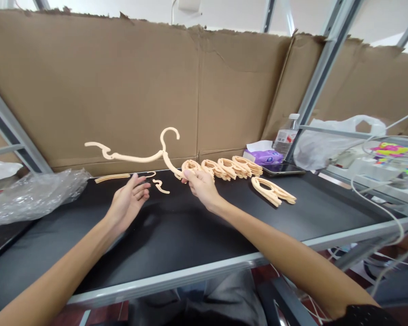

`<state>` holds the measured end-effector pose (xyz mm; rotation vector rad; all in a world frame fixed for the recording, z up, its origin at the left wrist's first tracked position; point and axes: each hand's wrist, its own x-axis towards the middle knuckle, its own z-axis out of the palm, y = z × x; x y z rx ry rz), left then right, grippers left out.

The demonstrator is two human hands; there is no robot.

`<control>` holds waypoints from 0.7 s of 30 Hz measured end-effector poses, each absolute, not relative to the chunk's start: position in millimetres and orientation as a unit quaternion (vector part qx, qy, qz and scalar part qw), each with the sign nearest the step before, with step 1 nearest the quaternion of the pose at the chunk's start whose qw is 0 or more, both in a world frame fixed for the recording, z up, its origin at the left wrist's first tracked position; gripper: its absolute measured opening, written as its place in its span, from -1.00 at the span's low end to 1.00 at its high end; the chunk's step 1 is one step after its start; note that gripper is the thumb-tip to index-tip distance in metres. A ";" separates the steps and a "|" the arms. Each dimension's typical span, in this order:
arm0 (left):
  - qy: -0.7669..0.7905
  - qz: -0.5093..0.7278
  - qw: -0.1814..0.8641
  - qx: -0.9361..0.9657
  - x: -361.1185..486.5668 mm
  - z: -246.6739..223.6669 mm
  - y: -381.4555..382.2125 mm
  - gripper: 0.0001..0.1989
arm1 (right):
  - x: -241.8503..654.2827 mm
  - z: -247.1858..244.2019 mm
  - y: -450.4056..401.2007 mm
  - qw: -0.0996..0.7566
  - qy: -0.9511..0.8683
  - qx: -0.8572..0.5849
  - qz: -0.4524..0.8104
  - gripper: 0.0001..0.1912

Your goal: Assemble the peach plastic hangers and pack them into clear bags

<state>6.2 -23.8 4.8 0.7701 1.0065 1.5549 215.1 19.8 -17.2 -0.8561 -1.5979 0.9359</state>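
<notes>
Hanger headcount, plus the odds and ends
So I'm counting two hands, one left (131, 199) and one right (202, 188), and one opened-out hanger (139, 159). Four clumps of folded hangers (230, 172) are sitting in a row, overlapping too much to count singles, and one separate folded bundle (271, 196) is lying out front. Loose bits are adding up to one hook (153, 172), one short end piece (161, 186) and what's looking like two long strips (112, 177). Also showing: one bottle (286, 136), one tissue pack (268, 157), one tablet (284, 169).

The right hand (204, 188) hides the right end of the hanger (136, 159); the left edge crops the plastic wrap (37, 199).
</notes>
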 end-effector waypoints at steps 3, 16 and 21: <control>0.407 0.698 0.515 0.285 -2.7 6.7 -19.2 -0.87 | 221.2 -14.5 23.1 0.540 -0.660 -0.380 0.359 -0.51; 0.429 0.743 0.381 0.343 -28.9 4.2 -9.3 -0.71 | 212.0 -20.8 14.1 0.515 -0.686 -0.360 0.367 -0.59; 0.455 0.718 0.307 0.428 -24.5 -3.1 -11.7 -0.58 | 218.0 -21.7 21.6 0.532 -0.668 -0.367 0.369 -0.61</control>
